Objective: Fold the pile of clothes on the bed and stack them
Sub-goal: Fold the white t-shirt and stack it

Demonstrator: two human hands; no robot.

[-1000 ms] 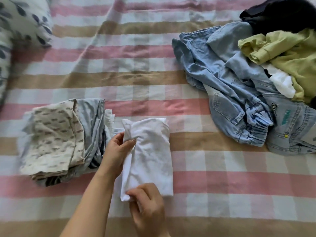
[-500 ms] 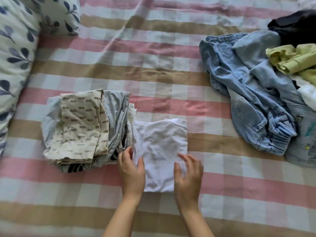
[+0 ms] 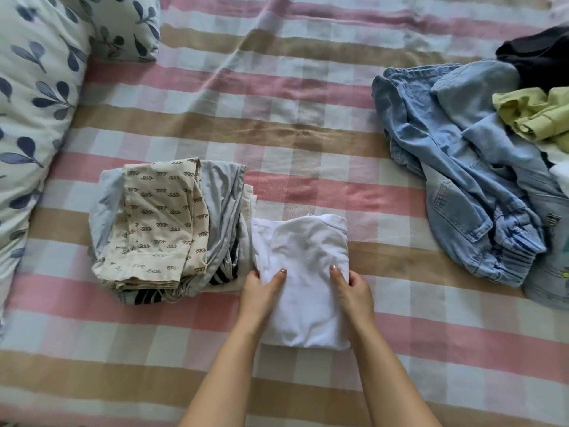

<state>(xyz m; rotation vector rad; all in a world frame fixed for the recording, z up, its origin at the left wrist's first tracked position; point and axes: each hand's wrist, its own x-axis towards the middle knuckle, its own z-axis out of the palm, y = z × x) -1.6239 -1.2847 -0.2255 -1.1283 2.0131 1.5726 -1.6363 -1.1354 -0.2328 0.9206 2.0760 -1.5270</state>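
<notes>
One white shirt (image 3: 304,257) between left hand (image 3: 261,292) and right hand (image 3: 351,291)

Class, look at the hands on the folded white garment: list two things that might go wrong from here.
1. The left hand and right hand grip the white garment only at its side edges; lifted, its ends may sag and unfold.
2. The stack looks uneven; another piece on top may slide off.

The white top (image 3: 304,272) is smooth matt cloth, the jeans (image 3: 446,180) faded coarse denim, the bedsheet (image 3: 277,134) matt woven cloth.
</notes>
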